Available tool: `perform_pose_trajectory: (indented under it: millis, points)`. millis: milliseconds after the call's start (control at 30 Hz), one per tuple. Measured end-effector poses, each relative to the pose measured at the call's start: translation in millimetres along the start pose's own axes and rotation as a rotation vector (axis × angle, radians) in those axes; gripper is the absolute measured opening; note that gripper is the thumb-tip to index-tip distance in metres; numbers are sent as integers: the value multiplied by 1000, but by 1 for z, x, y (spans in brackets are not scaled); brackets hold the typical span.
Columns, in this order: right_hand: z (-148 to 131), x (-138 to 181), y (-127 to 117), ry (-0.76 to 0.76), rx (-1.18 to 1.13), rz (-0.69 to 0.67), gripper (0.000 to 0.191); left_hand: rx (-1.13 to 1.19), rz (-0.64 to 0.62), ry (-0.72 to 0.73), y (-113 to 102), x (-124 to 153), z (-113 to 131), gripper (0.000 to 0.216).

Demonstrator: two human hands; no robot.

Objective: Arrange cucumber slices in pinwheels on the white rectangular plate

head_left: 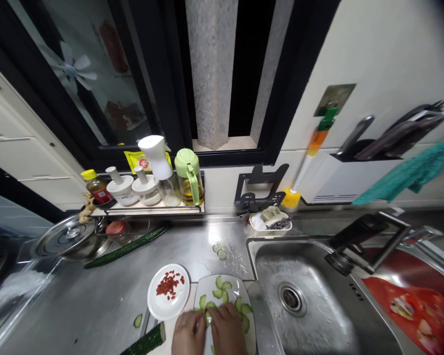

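Observation:
Both my hands are over a white plate [249,296] on which thin green cucumber slices [226,285] lie in small groups. My left hand [188,333] is at the plate's left edge, its fingers bent and pressed together. Beside it, my right hand [227,329] reaches over the middle of the plate with its fingers curled down. Both sets of fingertips meet around a cucumber slice [208,320]; a tiny red spot shows there. What each hand pinches is hidden. A small white dish [158,305] of red goji berries [169,284] stands left of the plate.
A cut cucumber [148,340] lies left of my left hand, a loose slice [137,321] near it. A whole cucumber [128,246] lies farther back. More slices [219,251] rest behind the plate. The sink [311,305] is at right; a condiment rack [155,209] stands behind.

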State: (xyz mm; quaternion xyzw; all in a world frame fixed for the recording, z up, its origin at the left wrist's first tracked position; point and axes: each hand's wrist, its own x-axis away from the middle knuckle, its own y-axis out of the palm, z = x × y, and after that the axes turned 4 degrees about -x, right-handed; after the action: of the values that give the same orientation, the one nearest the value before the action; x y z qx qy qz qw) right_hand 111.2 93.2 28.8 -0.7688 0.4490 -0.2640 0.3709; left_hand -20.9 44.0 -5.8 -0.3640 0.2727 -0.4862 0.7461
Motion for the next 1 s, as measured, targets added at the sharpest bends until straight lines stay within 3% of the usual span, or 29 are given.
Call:
perform_pose_trajectory:
  millis: [167,300,367,633,1000]
  points:
    - [3,4,-8,-17,-2,21,39,-46,16,-117,-36,-9,-12,29]
    - [9,9,-9,11,6,18,38,-142,-95,-364,-73,-31,-22,28]
    - [12,13,-7,17,16,3,37,-189,-148,-391,-84,-40,-24,30]
    - [18,21,-4,-34,97,-72,32,-303,-237,-438,-84,-51,-26,35]
    - [22,27,5,-38,180,-22,30,-301,-207,-419,-85,-53,-26,32]
